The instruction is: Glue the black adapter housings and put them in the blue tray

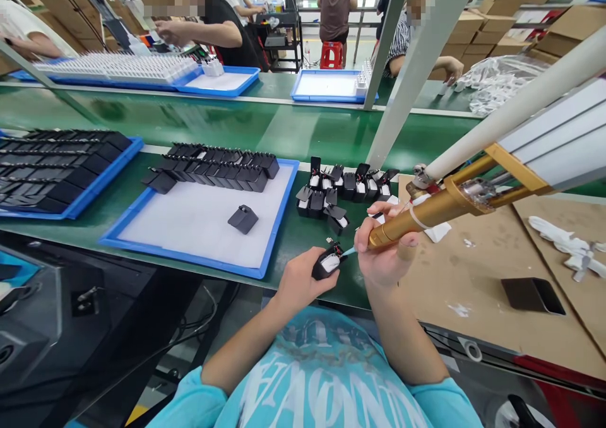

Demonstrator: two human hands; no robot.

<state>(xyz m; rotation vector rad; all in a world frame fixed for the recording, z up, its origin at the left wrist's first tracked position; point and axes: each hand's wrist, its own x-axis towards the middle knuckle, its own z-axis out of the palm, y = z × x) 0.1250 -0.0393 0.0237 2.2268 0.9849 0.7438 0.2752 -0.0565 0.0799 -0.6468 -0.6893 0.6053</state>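
Note:
My left hand is closed round a small open black charger housing, whose white inside faces up. In my right hand is a gold-coloured dispensing gun, gripped near its front end. Its light-blue nozzle points at the housing's open edge; I cannot tell whether it touches. Several more black charger housings stand just beyond my hands on the green bench, some with flaps raised. To the left, a blue-rimmed tray holds rows of closed black chargers and one lone charger.
Another tray packed with black chargers lies far left. A metal post rises beyond the bench. Cardboard covers the right side, with a black sleeve on it. Several people work across the green belt.

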